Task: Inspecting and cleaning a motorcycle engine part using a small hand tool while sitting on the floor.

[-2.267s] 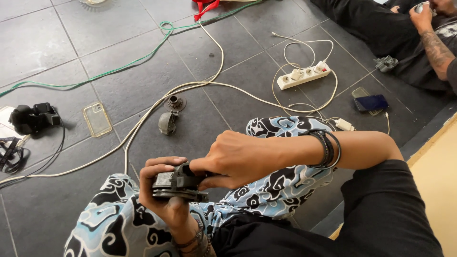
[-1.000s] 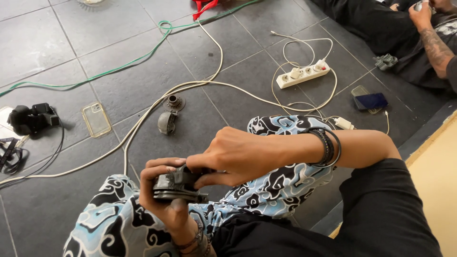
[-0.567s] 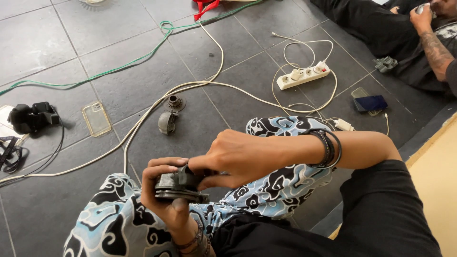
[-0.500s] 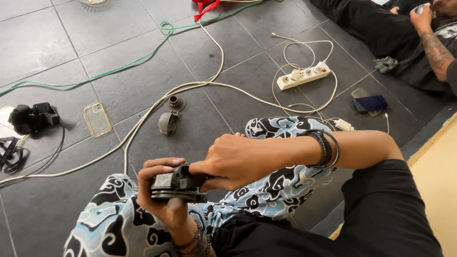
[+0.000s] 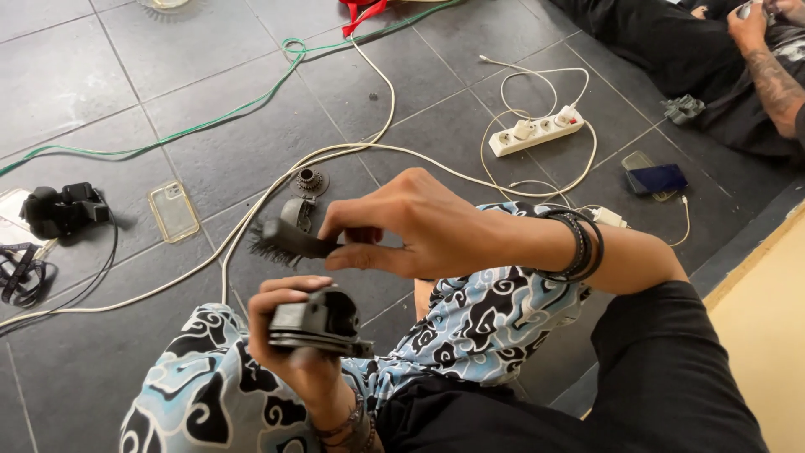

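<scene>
My left hand [image 5: 306,356] grips a small dark plastic housing [image 5: 317,323] low in the view, above my patterned trouser leg. My right hand [image 5: 402,226] hovers just above it, pinching a small black brush [image 5: 281,241] by its handle. The bristles point left, and the brush is lifted off the housing. Dark bracelets ring my right wrist [image 5: 579,245].
On the grey tiled floor lie small round metal parts [image 5: 306,191], a clear phone case [image 5: 173,210], a black device with a strap [image 5: 60,210], white cables, a green cable [image 5: 210,122] and a white power strip [image 5: 537,132]. Another person's arm [image 5: 767,71] is at top right beside a phone [image 5: 658,178].
My right hand has lifted away from the housing with the brush, which is visible now. The left hand still holds the housing in about the same place.
</scene>
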